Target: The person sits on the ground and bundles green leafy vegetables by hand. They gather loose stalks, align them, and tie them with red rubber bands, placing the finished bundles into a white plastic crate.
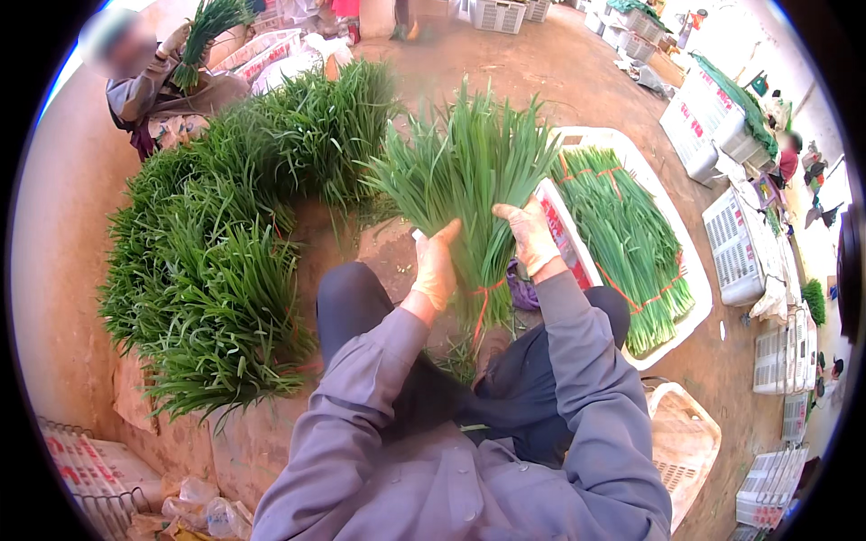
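Between my two gloved hands stands a bundle of long green leafy stalks [473, 169], leaves fanned out at the top, with an orange tie [488, 288] round its lower stems. My left hand [436, 264] grips its left side and my right hand [530, 233] its right side. The tie's loose end hangs down between my knees. To the right, a white plastic crate [700, 297] holds tied bundles of similar stalks [622, 237] lying flat. At the left, a large heap of leafy bundles [223, 270] stands on the floor, with orange ties showing in places.
A purple cloth [522, 287] lies beside the near crate. Behind my right elbow is an empty-looking dirty crate [683, 433]. Plastic bags [206, 507] lie at lower left. A co-worker [145, 88] holds a bundle at upper left. Stacked white crates [737, 237] line the right side.
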The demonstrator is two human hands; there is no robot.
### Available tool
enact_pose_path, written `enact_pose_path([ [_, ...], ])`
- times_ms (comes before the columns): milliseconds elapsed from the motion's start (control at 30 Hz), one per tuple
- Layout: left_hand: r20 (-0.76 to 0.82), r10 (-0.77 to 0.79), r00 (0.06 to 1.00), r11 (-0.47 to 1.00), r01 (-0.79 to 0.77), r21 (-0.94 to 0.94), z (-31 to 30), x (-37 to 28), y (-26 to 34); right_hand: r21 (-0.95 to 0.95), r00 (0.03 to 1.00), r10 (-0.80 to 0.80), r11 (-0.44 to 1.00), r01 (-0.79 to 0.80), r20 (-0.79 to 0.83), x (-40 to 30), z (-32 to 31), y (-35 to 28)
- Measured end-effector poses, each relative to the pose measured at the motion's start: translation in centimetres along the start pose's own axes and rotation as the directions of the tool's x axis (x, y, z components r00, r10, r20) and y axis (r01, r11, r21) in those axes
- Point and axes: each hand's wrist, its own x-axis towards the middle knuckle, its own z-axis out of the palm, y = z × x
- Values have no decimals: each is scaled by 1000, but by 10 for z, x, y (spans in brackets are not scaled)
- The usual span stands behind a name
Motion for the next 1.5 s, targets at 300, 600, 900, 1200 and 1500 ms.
enact_pose_path([
  [300, -4, -124, 992, 991, 124, -51, -3, 0, 5, -130, 999, -15, 991, 21, 48, -7, 11, -6],
  [600, 69, 134, 989, 975, -144, 168, 20, -18, 2, -354, 997, -69, 934, 52, -35, 4, -3, 27],
  [900, -109, 108, 988, 977, -85, 198, 12, -13, 2, -228, 1000, 27, 973, -29, -13, 4, -5, 20],
  [1200, -127, 250, 960, 871, -166, 463, 10, -13, 4, -529, 988, -131, 834, 156, 85, -38, 29, -17],
  [1500, -140, 230, 963, 913, -163, 373, 7, -16, 9, -354, 998, 55, 933, -65, -40, -24, 17, 7],
])
